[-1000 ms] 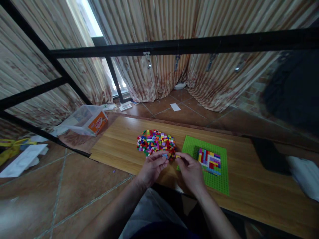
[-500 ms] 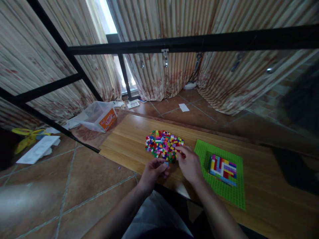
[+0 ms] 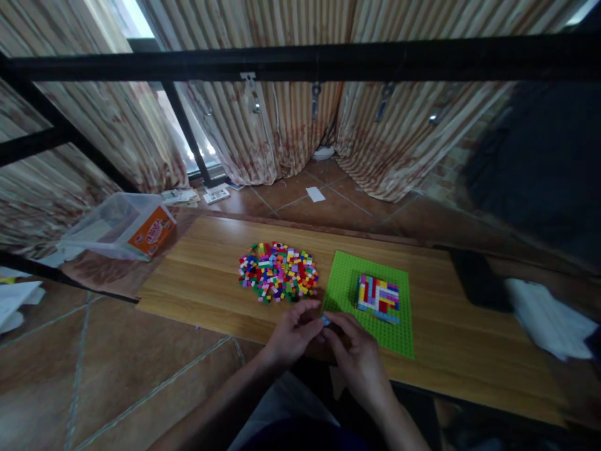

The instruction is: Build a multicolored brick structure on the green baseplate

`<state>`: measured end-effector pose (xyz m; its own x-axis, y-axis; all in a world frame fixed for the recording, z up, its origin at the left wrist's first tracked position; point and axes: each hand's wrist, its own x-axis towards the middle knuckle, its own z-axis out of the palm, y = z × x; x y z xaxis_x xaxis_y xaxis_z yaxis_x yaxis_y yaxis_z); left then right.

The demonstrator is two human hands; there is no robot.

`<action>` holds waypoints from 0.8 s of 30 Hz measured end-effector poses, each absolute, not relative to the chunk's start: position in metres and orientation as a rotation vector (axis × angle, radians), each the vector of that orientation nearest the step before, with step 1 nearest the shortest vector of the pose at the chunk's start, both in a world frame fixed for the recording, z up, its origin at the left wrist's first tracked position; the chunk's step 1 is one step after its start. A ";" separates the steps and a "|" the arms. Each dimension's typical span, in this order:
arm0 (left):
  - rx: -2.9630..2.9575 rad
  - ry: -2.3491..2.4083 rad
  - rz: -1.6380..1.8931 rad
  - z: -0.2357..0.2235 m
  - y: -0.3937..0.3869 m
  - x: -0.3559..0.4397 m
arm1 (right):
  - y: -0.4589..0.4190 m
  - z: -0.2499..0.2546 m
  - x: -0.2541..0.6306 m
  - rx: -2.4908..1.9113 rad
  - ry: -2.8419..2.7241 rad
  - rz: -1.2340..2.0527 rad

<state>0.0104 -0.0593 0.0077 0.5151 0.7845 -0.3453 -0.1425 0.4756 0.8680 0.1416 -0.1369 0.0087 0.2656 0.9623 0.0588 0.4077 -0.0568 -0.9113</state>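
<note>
A blue toy brick (image 3: 325, 321) is pinched by left hand (image 3: 290, 336) and right hand (image 3: 360, 354). Loose bricks (image 3: 278, 273) are heaped left of the green baseplate (image 3: 341, 275).

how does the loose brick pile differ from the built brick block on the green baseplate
The loose brick pile is a jumbled, roughly oval spread, while the built brick block is a neat rectangle of close-set bricks. The pile lies directly on the wooden table; the block sits on the green baseplate. The pile also covers more area than the block. Both mix many colours, including red, yellow and white.
</note>
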 end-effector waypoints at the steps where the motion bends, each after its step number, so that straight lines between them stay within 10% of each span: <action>1: 0.871 0.837 0.639 0.008 -0.060 0.014 | -0.139 0.009 0.144 -1.636 -1.281 0.758; 24: 1.552 0.763 0.768 -0.034 -0.023 0.129 | -0.070 -0.023 0.278 -1.816 -1.218 0.496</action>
